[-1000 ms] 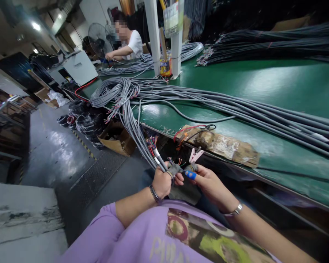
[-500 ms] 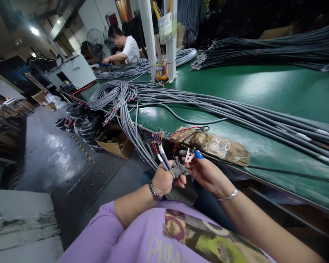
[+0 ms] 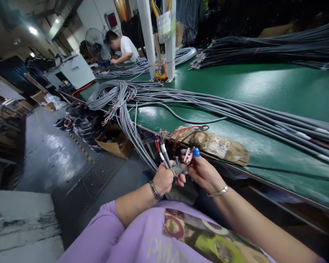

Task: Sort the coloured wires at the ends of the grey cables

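Nearest the camera, the left hand (image 3: pixel 164 179) is fisted tight round a bundle of grey sheathed cables (image 3: pixel 137 138), whose stripped coloured wire ends stand just above the knuckles. The right hand (image 3: pixel 204 173) touches the left. Its fingers are pinched on a small pink hand tool (image 3: pixel 186 156) beside a blue fingertip cap (image 3: pixel 196 152). A second ago the tool pointed upward and clear; it now lies at the wire ends.

Beyond, a worn brown cardboard sheet (image 3: pixel 222 146) lies on the green table (image 3: pixel 263 84). Far off, a co-worker (image 3: pixel 126 45) bends over cables.
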Available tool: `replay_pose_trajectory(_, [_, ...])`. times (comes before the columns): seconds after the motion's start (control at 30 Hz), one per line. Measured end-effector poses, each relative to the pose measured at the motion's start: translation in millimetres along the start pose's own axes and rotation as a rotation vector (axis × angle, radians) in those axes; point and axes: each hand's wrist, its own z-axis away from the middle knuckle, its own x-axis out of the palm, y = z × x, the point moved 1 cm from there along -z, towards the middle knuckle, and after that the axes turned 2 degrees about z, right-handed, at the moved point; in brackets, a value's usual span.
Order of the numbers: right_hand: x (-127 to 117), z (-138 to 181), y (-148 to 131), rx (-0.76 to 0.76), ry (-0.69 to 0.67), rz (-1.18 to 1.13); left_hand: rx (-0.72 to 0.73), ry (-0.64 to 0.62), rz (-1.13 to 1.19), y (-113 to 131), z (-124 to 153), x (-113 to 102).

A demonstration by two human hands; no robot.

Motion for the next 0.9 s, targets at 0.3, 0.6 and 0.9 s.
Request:
replay_pose_trajectory(0.3, [-2,8,-4,0.139,0.039,-0.143,0.045,-0.025,0.030,2,6,-1])
replay_pose_trajectory(0.6, [-8,9,-8,0.148,0.050,-0.193,0.131,0.028,0.037,-2,19,0])
replay_pose_trajectory(0.9, [-17,13,-2,-0.204,0.302,0.249,0.160,0.114,0.029,1,13,6])
